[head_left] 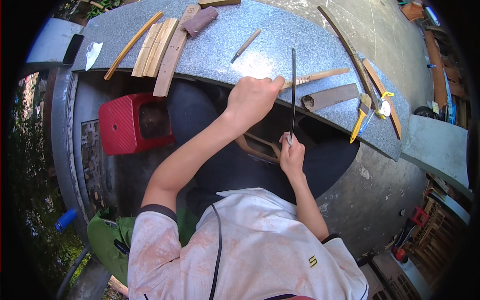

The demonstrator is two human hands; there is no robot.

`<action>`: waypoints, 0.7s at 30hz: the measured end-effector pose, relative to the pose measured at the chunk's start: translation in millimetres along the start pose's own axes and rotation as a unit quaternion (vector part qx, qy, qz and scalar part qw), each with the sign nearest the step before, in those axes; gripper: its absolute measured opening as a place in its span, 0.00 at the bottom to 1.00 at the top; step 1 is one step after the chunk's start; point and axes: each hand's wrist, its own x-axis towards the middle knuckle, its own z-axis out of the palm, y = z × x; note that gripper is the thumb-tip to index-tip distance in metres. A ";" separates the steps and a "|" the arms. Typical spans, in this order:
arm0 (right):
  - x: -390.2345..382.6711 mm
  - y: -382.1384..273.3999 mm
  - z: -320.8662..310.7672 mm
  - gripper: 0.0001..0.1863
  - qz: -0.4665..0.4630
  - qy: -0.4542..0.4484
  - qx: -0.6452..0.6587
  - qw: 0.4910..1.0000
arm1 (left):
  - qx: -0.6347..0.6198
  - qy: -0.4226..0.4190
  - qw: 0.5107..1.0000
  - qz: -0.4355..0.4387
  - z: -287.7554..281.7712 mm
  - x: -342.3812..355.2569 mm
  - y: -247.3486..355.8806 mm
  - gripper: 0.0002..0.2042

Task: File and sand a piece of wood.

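Just short of the grey tabletop's front edge, the right hand is wrapped round the near end of one dark blade, which points away, its long axis crossing that edge. Below the tabletop's left part stands one red stool. At the front edge, the left hand clasps one pale strip, reaching rightward and slightly away over the tabletop. Along the tabletop's right end lie one brush, one tape measure and two long slats.
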 end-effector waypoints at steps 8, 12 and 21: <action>30.6 -32.8 -10.1 0.10 -0.021 0.007 -0.006 1.000 | 0.078 0.018 0.995 0.052 3.5 -13.5 6.8 0.05; 5.4 9.6 7.4 0.09 -0.076 0.052 0.030 0.995 | 0.053 0.016 0.997 0.051 4.6 -9.0 7.2 0.06; 2.7 28.9 15.9 0.07 -0.063 0.015 0.023 0.998 | 0.046 0.014 0.998 0.041 3.8 -6.6 4.6 0.04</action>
